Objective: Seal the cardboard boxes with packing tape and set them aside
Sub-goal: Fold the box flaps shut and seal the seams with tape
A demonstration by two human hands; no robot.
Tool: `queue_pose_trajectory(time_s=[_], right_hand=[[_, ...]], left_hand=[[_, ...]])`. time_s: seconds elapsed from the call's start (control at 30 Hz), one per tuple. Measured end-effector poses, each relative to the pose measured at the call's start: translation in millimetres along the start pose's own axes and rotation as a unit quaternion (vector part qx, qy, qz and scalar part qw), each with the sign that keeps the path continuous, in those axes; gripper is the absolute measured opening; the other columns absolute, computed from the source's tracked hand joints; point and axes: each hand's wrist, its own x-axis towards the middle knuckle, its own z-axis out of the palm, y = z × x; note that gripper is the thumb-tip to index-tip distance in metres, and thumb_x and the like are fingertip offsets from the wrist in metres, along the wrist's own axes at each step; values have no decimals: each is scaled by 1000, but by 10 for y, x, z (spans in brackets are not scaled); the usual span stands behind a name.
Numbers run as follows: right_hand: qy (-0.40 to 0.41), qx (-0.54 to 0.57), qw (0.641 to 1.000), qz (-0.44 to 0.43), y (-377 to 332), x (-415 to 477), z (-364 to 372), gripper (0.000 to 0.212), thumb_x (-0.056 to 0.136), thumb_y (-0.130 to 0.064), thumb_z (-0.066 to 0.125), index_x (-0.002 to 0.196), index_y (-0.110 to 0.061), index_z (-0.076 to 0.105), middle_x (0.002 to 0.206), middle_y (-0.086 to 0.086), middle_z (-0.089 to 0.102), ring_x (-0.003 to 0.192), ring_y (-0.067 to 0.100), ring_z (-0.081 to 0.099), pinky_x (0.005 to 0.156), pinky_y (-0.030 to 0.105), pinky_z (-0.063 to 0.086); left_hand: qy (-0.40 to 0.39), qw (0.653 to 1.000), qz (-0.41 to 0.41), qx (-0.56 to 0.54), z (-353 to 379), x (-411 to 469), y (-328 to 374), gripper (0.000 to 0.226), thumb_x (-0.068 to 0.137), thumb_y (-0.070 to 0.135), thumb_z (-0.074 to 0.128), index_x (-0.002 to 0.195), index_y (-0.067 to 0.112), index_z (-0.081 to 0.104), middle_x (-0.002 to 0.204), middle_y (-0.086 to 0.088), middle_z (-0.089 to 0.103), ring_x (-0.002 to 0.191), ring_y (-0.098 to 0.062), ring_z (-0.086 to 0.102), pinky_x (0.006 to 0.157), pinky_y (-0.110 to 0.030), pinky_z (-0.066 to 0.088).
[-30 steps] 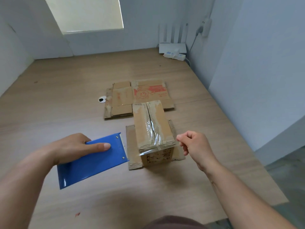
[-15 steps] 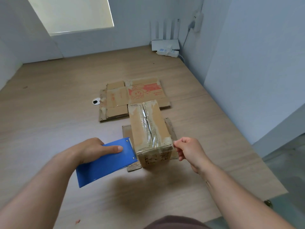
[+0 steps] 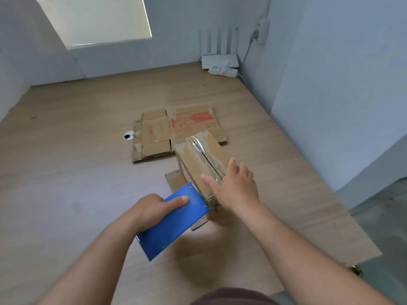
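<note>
Taping step — right hand (image 3: pixel 235 190) lies flat, fingers spread, on box (image 3: pixel 193 159). Left hand (image 3: pixel 149 210) grips blue dispenser (image 3: pixel 174 225) (near edge) — next, probably cut tape (image 3: pixel 198 147).

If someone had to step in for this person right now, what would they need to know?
Left hand grips the blue tape dispenser beside the cardboard box.
Right hand is open, fingers spread over the box's near top edge.
Done: clear tape covers the top seam.
Left: press the tape end down, set the box aside. A flattened carton lies behind.
</note>
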Motion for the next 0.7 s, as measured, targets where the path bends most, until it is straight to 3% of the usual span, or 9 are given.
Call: queue_pose_trajectory(time_s=[0.1,0.23,0.33,0.5,0.63,0.7], right_hand=[[-18,-50,999,-1,-7,-6,69,115,75,-82,42,152,-12,-7,159,17,-4,145,34,4,117,45,11],[-34,-46,998,-5,25,10,63,114,77,-81,40,151,-12,-13,159,17,-9,146,34,-2,118,44,6],[-34,-51,998,-12,-1,4,63,113,77,-81,39,151,-11,-13,159,17,-8,146,34,-1,118,43,5],[-27,-71,997,-10,-5,29,65,113,78,-80,40,151,-9,-8,159,19,0,145,35,5,118,42,7],[-20,-93,995,-8,-16,31,63,114,76,-83,38,152,-10,-6,157,18,8,143,34,11,117,44,9],[-18,-117,993,-3,-26,43,42,115,74,-86,35,152,-10,-3,155,18,16,141,34,18,117,49,12]], left_hand=[[-12,1000,-1,3,-44,-39,-11,74,67,81,57,90,12,69,89,-6,71,80,-22,69,80,-36,52],[-37,999,-4,5,-272,-148,-68,82,51,88,57,89,17,71,87,-2,72,77,-20,70,79,-34,52],[-46,998,-22,26,-314,-168,-91,79,56,87,55,93,18,69,93,-2,71,83,-20,69,82,-35,49],[14,996,-29,85,-107,-96,147,63,76,76,53,85,14,60,86,-2,59,78,-15,58,63,-28,38],[39,990,-37,129,-65,-44,366,57,81,73,50,77,16,52,89,-2,56,84,-20,56,72,-30,40],[82,961,-35,260,-26,-36,371,50,87,66,46,89,17,58,98,-3,58,94,-22,57,76,-29,40]])
